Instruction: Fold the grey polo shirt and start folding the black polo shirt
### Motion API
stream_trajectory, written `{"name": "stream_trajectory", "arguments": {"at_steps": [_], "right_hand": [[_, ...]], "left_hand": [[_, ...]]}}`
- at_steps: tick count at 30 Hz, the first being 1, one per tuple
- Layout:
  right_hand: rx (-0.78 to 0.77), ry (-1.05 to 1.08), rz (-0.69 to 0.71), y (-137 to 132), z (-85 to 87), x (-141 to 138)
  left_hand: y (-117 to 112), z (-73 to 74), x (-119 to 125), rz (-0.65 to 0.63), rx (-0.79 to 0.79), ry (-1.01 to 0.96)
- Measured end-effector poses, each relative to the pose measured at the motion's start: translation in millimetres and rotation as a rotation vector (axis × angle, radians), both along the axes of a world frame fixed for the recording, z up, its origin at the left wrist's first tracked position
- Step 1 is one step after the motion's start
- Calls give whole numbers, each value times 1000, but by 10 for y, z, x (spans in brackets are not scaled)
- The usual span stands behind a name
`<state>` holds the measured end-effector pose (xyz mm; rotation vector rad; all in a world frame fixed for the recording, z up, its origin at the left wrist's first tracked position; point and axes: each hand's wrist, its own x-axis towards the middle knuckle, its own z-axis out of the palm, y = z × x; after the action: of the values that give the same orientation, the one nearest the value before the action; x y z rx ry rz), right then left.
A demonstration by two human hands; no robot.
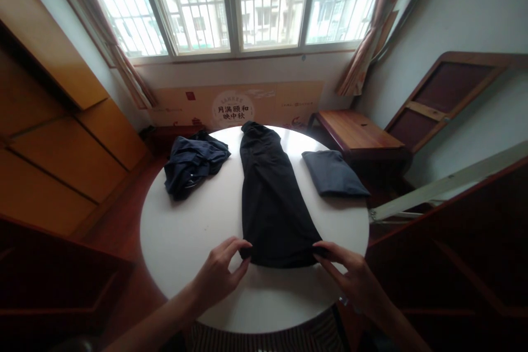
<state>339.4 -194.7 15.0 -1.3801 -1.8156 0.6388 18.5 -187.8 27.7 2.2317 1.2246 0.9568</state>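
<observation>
A black garment lies lengthwise on the round white table, folded into a long strip. Its narrower end points to the window and its wider end faces me. My left hand pinches the near left corner between thumb and fingers. At the near right corner, my right hand pinches the cloth the same way. The near edge hangs in a slight curve between both hands. Whether the garment is a shirt or trousers, I cannot tell.
A crumpled pile of dark blue clothing sits at the table's far left. On the right lies a neatly folded grey-blue garment. Behind stand a low wooden table and a printed cardboard panel beneath the window.
</observation>
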Motion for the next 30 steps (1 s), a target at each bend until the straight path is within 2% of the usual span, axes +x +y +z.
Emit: {"name": "stream_trajectory", "arguments": {"at_steps": [3, 6, 10, 13, 16, 20, 25, 30], "right_hand": [[-27, 55, 20, -71, 46, -63], [13, -48, 66, -149, 68, -87], [199, -299, 130, -198, -2, -83], [360, -427, 134, -185, -62, -88], [450, -480, 183, -167, -56, -102], [442, -498, 218, -183, 20, -112], [415, -584, 203, -217, 98, -189], [388, -688, 230, -97, 133, -370]], "left_hand": [[-68, 57, -29, 58, 47, -32], [-158, 74, -86, 69, 13, -5], [-271, 14, -150, 45, -86, 64], [-307, -67, -134, 99, -106, 103], [-304, -139, -83, 150, -83, 124], [-294, -171, -46, 112, -78, 93], [-295, -124, -61, 64, -67, 94], [-223, -121, -79, 80, -74, 162]]}}
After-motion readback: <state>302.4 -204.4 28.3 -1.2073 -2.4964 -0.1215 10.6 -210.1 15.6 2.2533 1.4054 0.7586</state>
